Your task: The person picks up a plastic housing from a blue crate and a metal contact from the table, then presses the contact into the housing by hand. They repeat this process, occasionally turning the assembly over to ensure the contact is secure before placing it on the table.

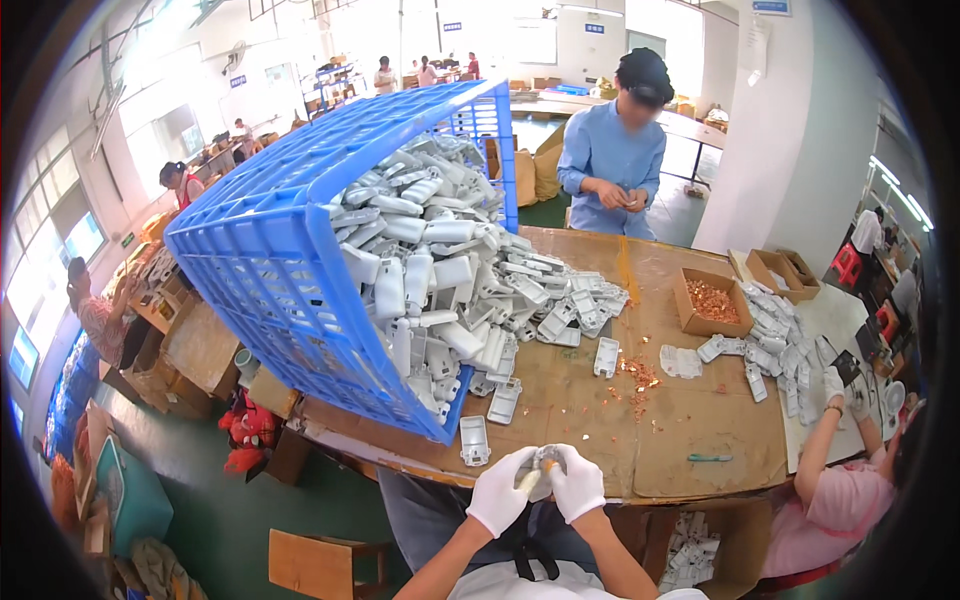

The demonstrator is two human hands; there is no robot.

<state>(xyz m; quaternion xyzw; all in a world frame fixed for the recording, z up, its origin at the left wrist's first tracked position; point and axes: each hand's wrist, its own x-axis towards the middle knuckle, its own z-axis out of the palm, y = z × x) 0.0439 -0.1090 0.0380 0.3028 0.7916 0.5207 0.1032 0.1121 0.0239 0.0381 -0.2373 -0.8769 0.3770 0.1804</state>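
In white gloves, my left hand [502,492] and my right hand [577,484] meet close to my body at the table's near edge. Both are closed around a small grey-white plastic casing [541,490], mostly hidden by my fingers. A tiny copper-coloured spot shows at its top, between my fingertips. A pale yellowish piece lies along the left fingers; I cannot make out what it is. Just beyond my hands, a loose casing [474,441] lies hollow side up. Copper-coloured metal pieces [637,378] are scattered on the brown tabletop [560,420].
A tipped blue crate [270,260] spills a heap of casings [450,270] onto the table. An open carton [713,305] holds copper-coloured pieces; more casings [775,345] pile beside it. A green-handled tool [710,458] lies right. One co-worker [612,150] stands opposite, another [835,490] sits right.
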